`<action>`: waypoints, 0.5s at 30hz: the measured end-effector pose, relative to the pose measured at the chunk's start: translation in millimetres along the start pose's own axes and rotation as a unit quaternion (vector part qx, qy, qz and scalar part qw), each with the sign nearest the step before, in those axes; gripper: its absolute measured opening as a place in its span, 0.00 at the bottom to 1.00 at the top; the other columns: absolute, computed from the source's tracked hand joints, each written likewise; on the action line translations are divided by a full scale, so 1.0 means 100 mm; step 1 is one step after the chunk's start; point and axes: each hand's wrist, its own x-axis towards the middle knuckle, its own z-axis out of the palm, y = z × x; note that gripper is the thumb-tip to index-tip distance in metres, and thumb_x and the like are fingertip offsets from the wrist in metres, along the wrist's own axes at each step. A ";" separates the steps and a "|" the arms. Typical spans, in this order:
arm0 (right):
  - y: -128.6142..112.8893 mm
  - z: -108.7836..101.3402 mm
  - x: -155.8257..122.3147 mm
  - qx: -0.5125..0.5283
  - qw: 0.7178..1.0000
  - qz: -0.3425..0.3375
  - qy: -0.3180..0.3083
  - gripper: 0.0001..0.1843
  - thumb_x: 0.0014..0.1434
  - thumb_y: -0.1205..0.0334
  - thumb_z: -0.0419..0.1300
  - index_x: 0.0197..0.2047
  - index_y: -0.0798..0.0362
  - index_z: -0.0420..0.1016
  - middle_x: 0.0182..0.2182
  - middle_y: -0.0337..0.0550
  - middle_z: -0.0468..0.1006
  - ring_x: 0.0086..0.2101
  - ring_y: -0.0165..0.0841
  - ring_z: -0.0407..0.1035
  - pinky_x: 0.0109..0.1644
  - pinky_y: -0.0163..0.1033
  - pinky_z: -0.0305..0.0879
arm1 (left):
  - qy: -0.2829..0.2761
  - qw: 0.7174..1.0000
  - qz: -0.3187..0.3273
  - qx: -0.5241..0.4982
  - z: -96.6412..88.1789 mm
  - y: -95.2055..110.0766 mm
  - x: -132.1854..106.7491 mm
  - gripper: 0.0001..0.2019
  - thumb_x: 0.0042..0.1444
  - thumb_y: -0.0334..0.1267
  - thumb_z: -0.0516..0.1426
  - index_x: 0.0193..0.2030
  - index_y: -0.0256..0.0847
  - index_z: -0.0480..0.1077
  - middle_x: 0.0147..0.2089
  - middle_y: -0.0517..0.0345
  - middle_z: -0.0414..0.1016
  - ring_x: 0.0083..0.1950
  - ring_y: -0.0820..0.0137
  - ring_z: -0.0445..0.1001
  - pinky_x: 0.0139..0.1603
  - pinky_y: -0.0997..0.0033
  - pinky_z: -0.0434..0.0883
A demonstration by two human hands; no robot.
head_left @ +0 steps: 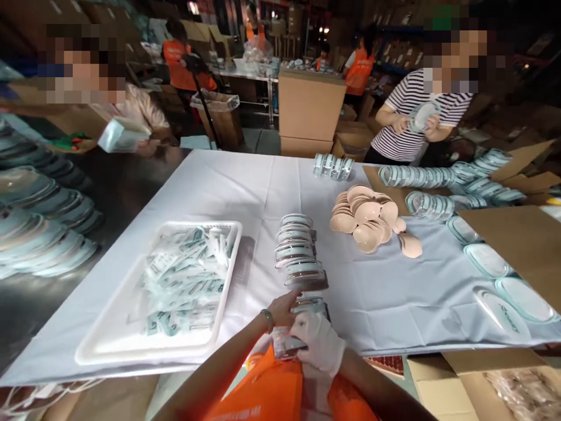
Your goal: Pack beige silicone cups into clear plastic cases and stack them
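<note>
My bare left hand (284, 308) and my white-gloved right hand (319, 341) are closed together round a clear round plastic case (287, 345) at the table's near edge. Just beyond them a leaning row of the same clear round cases (298, 251) runs away from me across the white cloth (245, 187). A pile of beige round puffs (367, 216) lies to the right of that row. A white tray (109, 351) filled with small sealed packets sits to my left.
Rows of round lids (421, 175) and flat cardboard (517, 245) line the right side. Stacked trays (39, 234) stand at left. A person in a striped shirt (412, 117) handles a round case across the table. Cardboard boxes (309, 108) stand behind.
</note>
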 end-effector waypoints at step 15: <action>1.15 0.08 0.07 -0.164 0.912 -0.067 0.369 0.42 0.63 0.45 0.59 0.75 0.51 0.55 0.71 0.65 0.57 0.64 0.60 0.63 0.56 0.61 0.73 | 0.457 0.716 -0.257 -0.460 0.76 0.28 -0.53 0.35 0.46 0.69 0.65 0.52 0.47 0.69 0.41 0.53 0.75 0.48 0.56 0.78 0.48 0.56 0.76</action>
